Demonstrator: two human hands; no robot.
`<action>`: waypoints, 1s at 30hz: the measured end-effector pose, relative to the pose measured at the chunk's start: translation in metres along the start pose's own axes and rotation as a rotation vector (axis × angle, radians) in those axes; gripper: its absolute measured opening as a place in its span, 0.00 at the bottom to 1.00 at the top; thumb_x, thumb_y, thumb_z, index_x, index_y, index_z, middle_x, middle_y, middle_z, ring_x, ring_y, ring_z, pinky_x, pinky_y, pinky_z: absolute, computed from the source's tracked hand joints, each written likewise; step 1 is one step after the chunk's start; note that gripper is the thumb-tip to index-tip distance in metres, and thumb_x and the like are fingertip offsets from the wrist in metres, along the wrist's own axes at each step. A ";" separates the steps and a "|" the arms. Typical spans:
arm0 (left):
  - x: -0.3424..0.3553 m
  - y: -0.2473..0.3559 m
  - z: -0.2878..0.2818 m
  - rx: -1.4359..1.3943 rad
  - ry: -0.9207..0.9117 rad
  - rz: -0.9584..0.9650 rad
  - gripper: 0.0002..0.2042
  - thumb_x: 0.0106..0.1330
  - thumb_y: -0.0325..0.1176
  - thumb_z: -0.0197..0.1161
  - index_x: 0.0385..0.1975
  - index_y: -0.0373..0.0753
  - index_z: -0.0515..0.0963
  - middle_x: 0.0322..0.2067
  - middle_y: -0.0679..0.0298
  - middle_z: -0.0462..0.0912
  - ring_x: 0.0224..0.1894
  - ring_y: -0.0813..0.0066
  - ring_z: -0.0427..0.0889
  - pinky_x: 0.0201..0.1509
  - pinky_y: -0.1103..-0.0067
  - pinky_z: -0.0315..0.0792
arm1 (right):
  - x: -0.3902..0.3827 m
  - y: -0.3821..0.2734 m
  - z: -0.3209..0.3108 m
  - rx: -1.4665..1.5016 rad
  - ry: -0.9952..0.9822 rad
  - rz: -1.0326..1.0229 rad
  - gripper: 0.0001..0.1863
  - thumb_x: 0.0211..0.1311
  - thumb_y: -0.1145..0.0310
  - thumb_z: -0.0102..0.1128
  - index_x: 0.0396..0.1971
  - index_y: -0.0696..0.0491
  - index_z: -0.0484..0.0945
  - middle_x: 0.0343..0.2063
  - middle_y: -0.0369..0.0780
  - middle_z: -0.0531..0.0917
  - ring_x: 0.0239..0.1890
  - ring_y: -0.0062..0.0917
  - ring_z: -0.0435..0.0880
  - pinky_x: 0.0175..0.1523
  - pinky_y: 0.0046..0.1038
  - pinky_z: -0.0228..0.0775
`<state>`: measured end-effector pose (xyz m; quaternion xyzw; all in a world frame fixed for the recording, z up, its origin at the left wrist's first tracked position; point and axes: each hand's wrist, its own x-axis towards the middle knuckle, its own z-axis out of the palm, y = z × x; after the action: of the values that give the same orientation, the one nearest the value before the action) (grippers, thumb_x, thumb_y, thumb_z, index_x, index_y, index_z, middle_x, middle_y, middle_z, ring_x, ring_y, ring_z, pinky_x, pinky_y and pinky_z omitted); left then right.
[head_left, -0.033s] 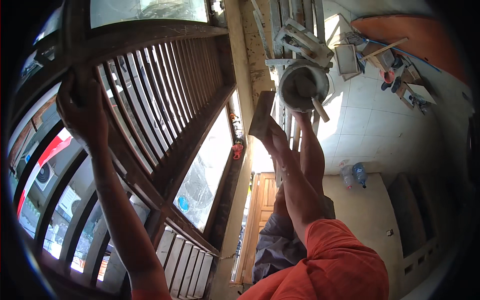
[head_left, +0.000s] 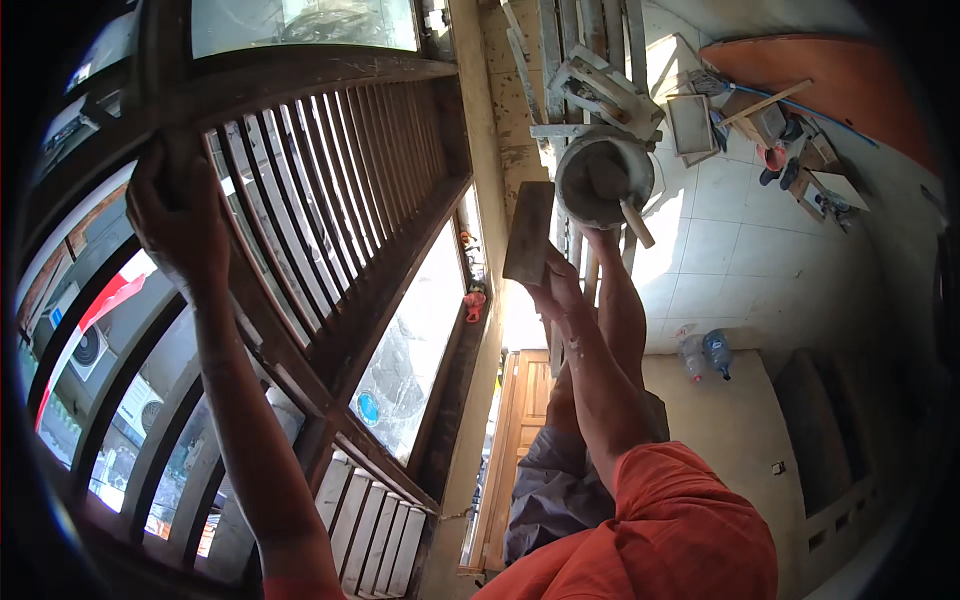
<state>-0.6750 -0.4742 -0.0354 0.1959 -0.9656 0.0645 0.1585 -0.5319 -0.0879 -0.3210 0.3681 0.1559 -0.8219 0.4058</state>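
Left hand clutches frame | right hand grips board | bucket stands at board's 2 o'clock | level board, firm hold serve best

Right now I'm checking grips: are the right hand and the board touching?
Touching: the head view shows the right hand against the board, at its lower right edge.

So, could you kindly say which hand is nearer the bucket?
The right hand, close by, left of the bucket; the left hand is farther left, on the wooden frame.
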 end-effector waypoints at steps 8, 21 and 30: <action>-0.012 0.008 0.005 -0.169 -0.036 -0.123 0.26 0.56 0.33 0.69 0.57 0.42 0.73 0.56 0.56 0.76 0.60 0.52 0.71 0.65 0.59 0.67 | -0.029 -0.094 0.145 0.025 -0.476 -0.012 0.18 0.72 0.62 0.53 0.56 0.54 0.76 0.50 0.37 0.82 0.53 0.26 0.81 0.58 0.32 0.73; 0.017 0.014 -0.026 -0.213 -0.095 -0.110 0.22 0.57 0.32 0.65 0.53 0.38 0.70 0.56 0.54 0.73 0.62 0.51 0.70 0.66 0.62 0.66 | -0.042 -0.091 0.582 -0.582 -0.514 -0.670 0.19 0.72 0.65 0.58 0.57 0.59 0.76 0.41 0.32 0.83 0.40 0.12 0.78 0.47 0.20 0.70; 0.013 0.029 -0.017 -0.099 -0.089 -0.077 0.22 0.57 0.32 0.64 0.53 0.38 0.71 0.56 0.54 0.73 0.61 0.52 0.71 0.65 0.62 0.67 | -0.060 -0.051 0.706 -0.778 -0.442 -1.095 0.18 0.59 0.66 0.71 0.46 0.59 0.81 0.32 0.42 0.82 0.32 0.26 0.82 0.37 0.30 0.72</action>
<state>-0.6931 -0.4489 -0.0169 0.2277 -0.9654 0.0015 0.1270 -0.8855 -0.4149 0.2006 -0.1108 0.5151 -0.8479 0.0583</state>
